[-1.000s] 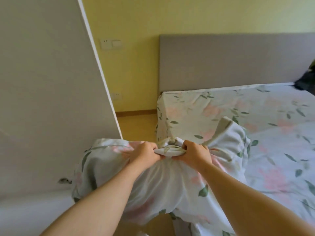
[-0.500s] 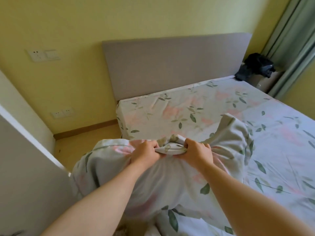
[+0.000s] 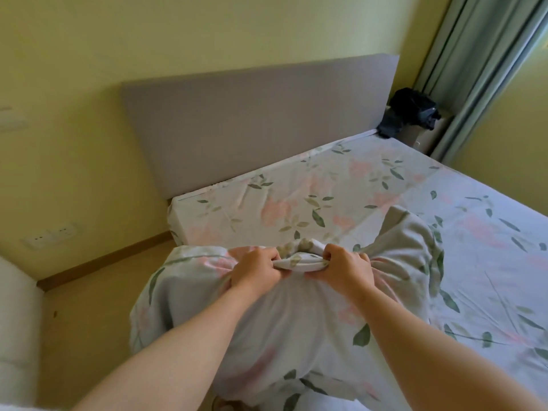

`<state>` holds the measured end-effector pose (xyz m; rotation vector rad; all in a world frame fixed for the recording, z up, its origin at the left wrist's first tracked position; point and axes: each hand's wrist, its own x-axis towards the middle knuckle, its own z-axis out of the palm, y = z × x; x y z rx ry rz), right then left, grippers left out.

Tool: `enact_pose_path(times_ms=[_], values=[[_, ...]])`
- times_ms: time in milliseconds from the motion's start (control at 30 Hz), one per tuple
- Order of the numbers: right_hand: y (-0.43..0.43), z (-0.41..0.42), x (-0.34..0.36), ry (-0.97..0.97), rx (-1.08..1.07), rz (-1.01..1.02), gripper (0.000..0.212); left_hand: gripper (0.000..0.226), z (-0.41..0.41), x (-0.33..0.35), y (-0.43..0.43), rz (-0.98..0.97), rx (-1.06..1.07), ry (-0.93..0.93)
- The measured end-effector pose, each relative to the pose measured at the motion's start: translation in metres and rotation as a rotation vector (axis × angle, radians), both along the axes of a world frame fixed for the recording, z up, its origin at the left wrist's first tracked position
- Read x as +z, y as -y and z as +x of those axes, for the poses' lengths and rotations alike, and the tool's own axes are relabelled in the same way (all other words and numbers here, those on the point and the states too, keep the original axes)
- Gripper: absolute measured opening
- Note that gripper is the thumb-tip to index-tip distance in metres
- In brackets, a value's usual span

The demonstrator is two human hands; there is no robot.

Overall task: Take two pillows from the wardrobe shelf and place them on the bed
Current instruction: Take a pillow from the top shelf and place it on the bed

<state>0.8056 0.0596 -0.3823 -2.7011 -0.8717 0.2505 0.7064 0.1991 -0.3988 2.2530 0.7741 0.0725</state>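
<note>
The bed [image 3: 370,185] fills the right and middle of the view, covered by a pale sheet printed with pink flowers and green leaves. A flat grey headboard [image 3: 258,114] stands at its far end against a yellow wall [image 3: 89,69]. Left of the bed lies a strip of tan floor [image 3: 89,307] with a wooden skirting along the wall, and two white socket plates [image 3: 52,234] sit low on the wall left of the bed's near corner. At the far right corner of the bed, beside the headboard, one dark bag [image 3: 412,114] rests on a small stand, with a grey-green curtain [image 3: 480,69] hanging just beyond it.

The pillow bundle [image 3: 296,315] is held in front of the person at the bed's left edge, partly over the mattress and partly over the floor. Its fabric matches the sheet. Its long axis runs left to right, roughly parallel to the headboard, with one rounded end over the floor and the other rising over the bed. How many pillows the bundle holds cannot be told.

Two hands are in view. The left hand [image 3: 255,269] and the right hand [image 3: 345,268] are both clenched on a gathered fold of cloth at the bundle's top edge, close together, knuckles nearly meeting.
</note>
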Motion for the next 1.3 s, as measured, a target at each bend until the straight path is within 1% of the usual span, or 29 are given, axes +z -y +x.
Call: enact_pose_path(times_ms=[233,300,433,500,600,700,800,967,1100,1167,1300], values=[[-0.108,0.051,0.003,-0.029,-0.021,0.001,0.031,0.037,0.052,0.01,-0.111,0.018,-0.052,-0.02],[-0.139,0.065,0.009,-0.041,-0.043,0.01,0.035,0.036,0.068,0.019,-0.142,0.028,-0.069,-0.023],[-0.182,0.088,0.022,-0.028,-0.072,0.065,0.03,0.02,0.096,0.038,-0.19,0.088,-0.107,0.002],[-0.192,0.095,0.026,-0.018,-0.081,0.087,0.029,0.018,0.105,0.042,-0.203,0.103,-0.123,0.02],[-0.199,0.104,0.029,-0.008,-0.083,0.097,0.028,0.026,0.115,0.043,-0.211,0.108,-0.125,0.046],[-0.201,0.114,0.036,-0.003,-0.062,0.097,0.031,0.035,0.121,0.047,-0.211,0.108,-0.101,0.083],[-0.2,0.121,0.044,0.028,-0.033,0.08,0.034,0.039,0.128,0.051,-0.209,0.127,-0.075,0.12],[-0.185,0.129,0.036,0.074,-0.016,0.073,0.035,0.04,0.133,0.043,-0.191,0.09,-0.032,0.092],[-0.18,0.137,0.024,0.078,-0.024,0.07,0.036,0.035,0.139,0.038,-0.18,0.059,-0.004,0.061],[-0.186,0.144,0.022,0.081,-0.044,0.071,0.036,0.034,0.146,0.037,-0.184,0.046,0.022,0.049],[-0.209,0.158,0.02,0.102,-0.066,0.054,0.035,0.041,0.162,0.029,-0.206,-0.001,0.057,0.051]])
